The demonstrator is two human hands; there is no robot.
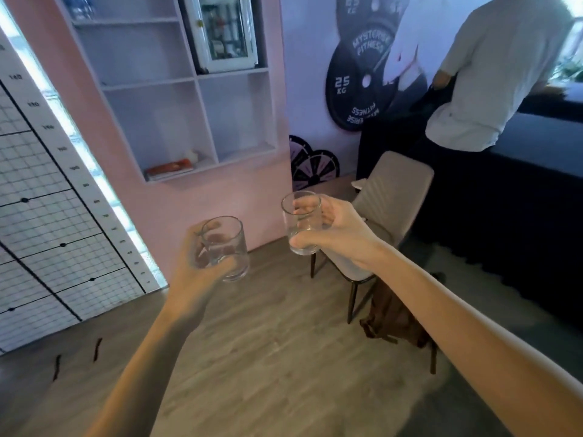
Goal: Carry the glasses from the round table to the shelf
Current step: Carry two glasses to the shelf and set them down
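Note:
My left hand grips a clear empty glass, held upright in front of me. My right hand grips a second clear glass, also upright and slightly higher. Both are held out over the wooden floor. The white wall shelf with open cubbies hangs on the pink wall ahead and above the glasses. The round table is not in view.
A beige chair stands to the right with a brown bag at its legs. A person in a pale shirt leans on a dark counter at far right. An orange book lies in the shelf's lowest left cubby.

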